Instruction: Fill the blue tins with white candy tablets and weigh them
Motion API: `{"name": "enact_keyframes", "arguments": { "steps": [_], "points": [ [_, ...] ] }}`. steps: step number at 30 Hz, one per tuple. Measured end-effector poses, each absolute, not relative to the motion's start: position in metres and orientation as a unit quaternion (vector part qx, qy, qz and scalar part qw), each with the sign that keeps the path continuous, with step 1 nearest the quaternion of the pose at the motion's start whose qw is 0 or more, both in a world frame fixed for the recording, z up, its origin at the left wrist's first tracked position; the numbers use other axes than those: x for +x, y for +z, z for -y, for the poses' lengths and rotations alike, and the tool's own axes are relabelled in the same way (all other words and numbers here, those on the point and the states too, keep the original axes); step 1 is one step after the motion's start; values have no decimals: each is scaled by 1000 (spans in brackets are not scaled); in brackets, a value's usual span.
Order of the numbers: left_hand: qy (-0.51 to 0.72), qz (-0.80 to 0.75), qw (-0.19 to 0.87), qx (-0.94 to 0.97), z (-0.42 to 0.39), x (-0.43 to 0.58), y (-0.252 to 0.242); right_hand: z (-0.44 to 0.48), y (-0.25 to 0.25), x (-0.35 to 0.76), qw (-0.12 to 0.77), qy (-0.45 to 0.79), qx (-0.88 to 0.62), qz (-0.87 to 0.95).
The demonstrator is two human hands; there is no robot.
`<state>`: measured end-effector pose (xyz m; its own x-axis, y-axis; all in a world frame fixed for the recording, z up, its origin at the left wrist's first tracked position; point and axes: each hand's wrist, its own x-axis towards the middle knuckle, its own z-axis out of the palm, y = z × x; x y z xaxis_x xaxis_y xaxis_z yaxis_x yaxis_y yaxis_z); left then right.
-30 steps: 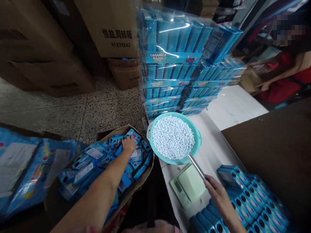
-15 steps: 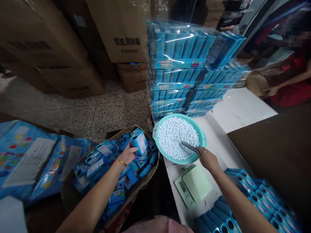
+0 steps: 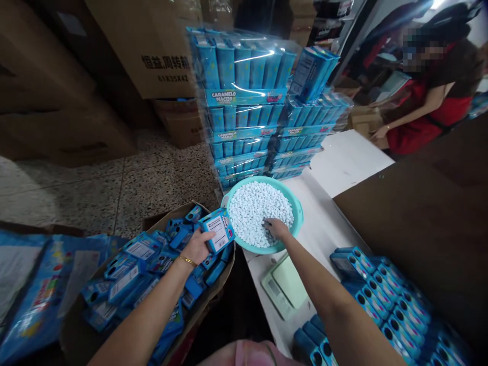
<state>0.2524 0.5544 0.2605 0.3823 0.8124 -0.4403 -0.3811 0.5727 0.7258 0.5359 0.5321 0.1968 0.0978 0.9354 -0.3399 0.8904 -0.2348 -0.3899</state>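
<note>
My left hand, with a gold bracelet at the wrist, is closed around a small blue candy box. A white printed panel on the box faces up, and the box is tilted close to the left rim of a turquoise basin. White candy pellets fill the basin. My right hand is down at the pellets, its fingers closed on a grey metal scoop, most of which is hidden by the hand and pellets. Under my left forearm lies an open carton of loose blue boxes.
A pale green scale stands on the white table before the basin. Rows of blue boxes stand at right. Plastic-wrapped stacks of boxes rise behind the basin. At far right another person handles a brown carton.
My left hand has lifted the candy box out over the carton's edge to the basin and turned it. My right hand has moved into the basin, pushing the scoop deeper. The view has swung right.
</note>
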Motion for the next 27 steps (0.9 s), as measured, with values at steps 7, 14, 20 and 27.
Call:
{"name": "enact_keyframes", "arguments": {
  "steps": [7, 14, 20, 27],
  "points": [
    [385, -462, 752, 269, -561, 260, 259, -536, 186, 527, 110, 293, -737, 599],
    [400, -472, 658, 428, -573, 281, 254, -543, 188, 535, 179, 349, -710, 585],
    [347, -466, 524, 623, -599, 296, 253, -539, 242, 577, 227, 379, -688, 576],
    [308, -443, 433, 722, -618, 329, 239, -547, 325, 589, 212, 438, -613, 622]
  ]
}}
